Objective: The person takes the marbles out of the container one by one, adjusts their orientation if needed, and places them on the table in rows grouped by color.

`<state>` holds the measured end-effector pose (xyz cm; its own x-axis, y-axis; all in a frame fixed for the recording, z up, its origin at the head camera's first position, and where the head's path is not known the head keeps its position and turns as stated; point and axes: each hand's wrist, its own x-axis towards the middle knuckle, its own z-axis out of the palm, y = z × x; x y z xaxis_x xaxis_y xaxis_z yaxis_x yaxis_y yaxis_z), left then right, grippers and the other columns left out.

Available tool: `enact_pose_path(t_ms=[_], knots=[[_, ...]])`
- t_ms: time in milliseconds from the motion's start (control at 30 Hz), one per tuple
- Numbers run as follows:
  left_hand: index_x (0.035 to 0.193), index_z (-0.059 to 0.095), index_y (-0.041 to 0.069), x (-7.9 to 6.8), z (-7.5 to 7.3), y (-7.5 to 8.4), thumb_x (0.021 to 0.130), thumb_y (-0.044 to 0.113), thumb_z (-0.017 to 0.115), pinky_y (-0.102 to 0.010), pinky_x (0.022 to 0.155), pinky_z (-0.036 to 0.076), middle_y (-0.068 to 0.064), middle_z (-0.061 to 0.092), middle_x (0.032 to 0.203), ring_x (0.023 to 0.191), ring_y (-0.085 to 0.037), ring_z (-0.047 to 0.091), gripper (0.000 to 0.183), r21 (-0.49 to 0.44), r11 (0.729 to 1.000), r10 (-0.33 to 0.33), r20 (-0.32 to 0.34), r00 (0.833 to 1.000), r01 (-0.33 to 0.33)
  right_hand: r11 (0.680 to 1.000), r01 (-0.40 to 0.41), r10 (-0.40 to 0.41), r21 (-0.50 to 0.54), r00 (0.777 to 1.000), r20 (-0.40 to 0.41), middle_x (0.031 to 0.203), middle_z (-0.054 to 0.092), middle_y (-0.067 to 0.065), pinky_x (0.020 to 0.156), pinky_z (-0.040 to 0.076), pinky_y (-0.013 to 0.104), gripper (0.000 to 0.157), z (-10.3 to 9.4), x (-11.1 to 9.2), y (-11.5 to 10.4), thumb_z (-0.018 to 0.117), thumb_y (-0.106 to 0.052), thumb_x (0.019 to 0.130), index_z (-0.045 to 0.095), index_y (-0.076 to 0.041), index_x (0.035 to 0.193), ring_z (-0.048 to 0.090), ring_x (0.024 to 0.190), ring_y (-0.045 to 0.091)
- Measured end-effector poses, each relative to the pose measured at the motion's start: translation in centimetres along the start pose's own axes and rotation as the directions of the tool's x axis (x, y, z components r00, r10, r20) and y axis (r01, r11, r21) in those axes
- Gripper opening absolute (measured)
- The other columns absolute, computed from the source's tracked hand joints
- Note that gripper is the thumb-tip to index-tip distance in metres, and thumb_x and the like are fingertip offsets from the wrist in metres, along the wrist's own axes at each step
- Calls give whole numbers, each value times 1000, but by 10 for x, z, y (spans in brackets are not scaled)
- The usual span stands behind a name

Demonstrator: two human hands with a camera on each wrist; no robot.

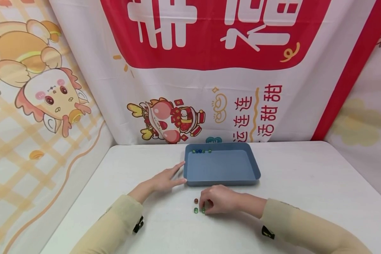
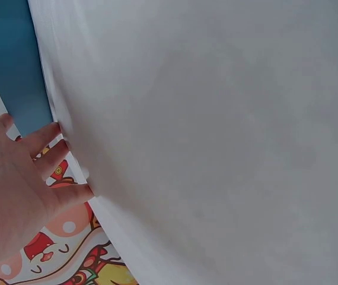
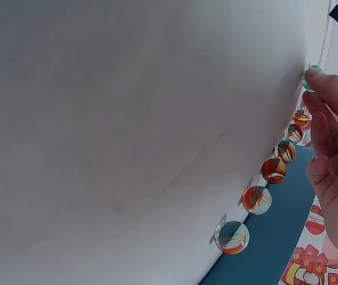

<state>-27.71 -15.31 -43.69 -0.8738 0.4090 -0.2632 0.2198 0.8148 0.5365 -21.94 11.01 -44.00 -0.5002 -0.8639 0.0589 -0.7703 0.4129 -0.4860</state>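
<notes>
My left hand (image 1: 163,180) lies at the left side of a blue-grey tray (image 1: 222,183), fingers spread, tips touching its wall. In front of the tray, my right hand (image 1: 220,199) reaches down to the white table and pinches a green glass marble (image 3: 312,78) between thumb and finger. Beside those fingertips sit another green marble (image 1: 195,210) and a reddish-brown marble (image 1: 195,201). The right wrist view has a row of several clear marbles with orange swirls (image 3: 256,200) along the table, mostly hidden by the hand in the head view.
Inside the tray, several green and blue marbles (image 1: 200,151) line the far left edge. The white table (image 1: 304,183) meets a printed cloth backdrop (image 1: 216,81) behind the tray. A patterned cloth wall (image 1: 35,141) borders the left side.
</notes>
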Motion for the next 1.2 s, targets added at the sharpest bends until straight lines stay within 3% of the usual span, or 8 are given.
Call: enact_pose_path(t_ms=[267,433,600,900,1200], knots=[[156,13,38,-1,0,1,92,60,53,-57,112,20,-7,25,158,143,-34,24,79,0,1000,1,-3,1000,-1,998,-41,46,50,992,-117,88,65,-10,60,47,20,17,-29,-9,1,78,-15,84,73,-19,100,54,68,3],[156,13,38,-2,-1,1,92,61,53,-56,113,20,-7,25,158,143,-34,24,79,2,1000,7,-7,1000,-7,997,-25,43,73,967,-250,94,68,-6,65,52,30,17,-55,-20,9,77,-12,84,72,-18,99,57,74,4],[156,13,39,-2,-2,-1,92,62,53,-58,112,20,-6,24,159,143,-34,22,79,-4,1000,4,-4,1000,-4,997,-59,71,49,944,-321,94,69,-2,66,51,30,15,-79,-30,19,77,-10,84,72,-16,97,59,75,6],[156,14,39,1,0,-4,91,62,53,-59,111,20,-6,25,158,143,-35,24,79,-2,1000,9,-10,1000,-9,986,-164,167,42,907,-386,93,70,1,68,54,31,16,-104,-36,43,78,-10,83,72,-14,97,62,78,8],[156,13,40,1,0,-3,91,63,52,-59,112,20,-5,24,159,143,-34,23,78,4,1000,9,-11,1000,-9,951,-298,303,78,861,-408,91,68,0,68,51,31,14,-113,-22,64,78,-10,83,72,-10,96,59,78,14]])
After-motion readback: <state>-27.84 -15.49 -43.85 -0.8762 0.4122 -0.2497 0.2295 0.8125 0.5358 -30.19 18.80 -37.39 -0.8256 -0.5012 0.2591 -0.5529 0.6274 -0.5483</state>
